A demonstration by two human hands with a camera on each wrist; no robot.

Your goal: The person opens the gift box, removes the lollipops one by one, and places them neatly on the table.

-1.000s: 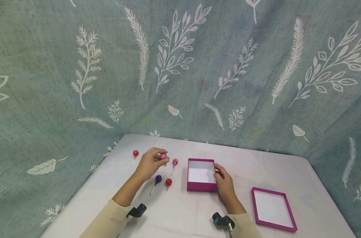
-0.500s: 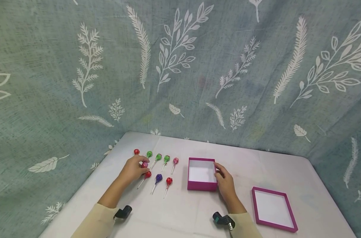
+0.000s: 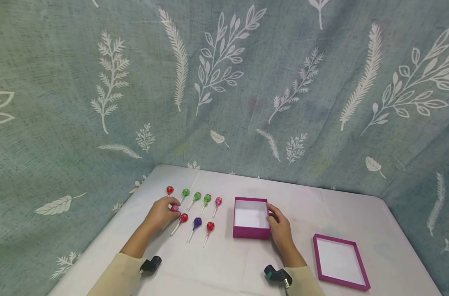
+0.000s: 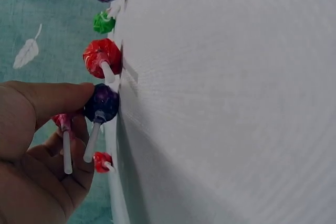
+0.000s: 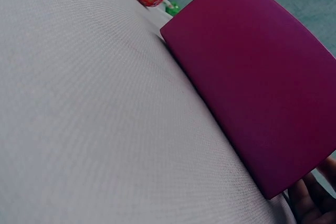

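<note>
My left hand (image 3: 159,213) is at the left of the table, low over the white cloth. In the left wrist view it pinches a purple lollipop (image 4: 103,102) by the candy, and a pink lollipop (image 4: 64,121) sits in the same grip, sticks hanging down. Right beside this hand lies a red lollipop (image 3: 184,217). My right hand (image 3: 280,228) grips the right wall of an open magenta box (image 3: 251,232), whose white inside holds nothing visible. In the right wrist view only some fingers (image 5: 307,198) show past the box's corner.
Around the left hand lie another red lollipop (image 3: 170,190), several green lollipops (image 3: 197,196), a pink one and a purple lollipop (image 3: 197,222). One more red lollipop (image 3: 210,226) is nearer the box. At the right lies the box's lid (image 3: 341,261), white side up.
My left hand has moved left and toward me, lower to the table, uncovering the green lollipops and a red one. The right hand and box have stayed put.
</note>
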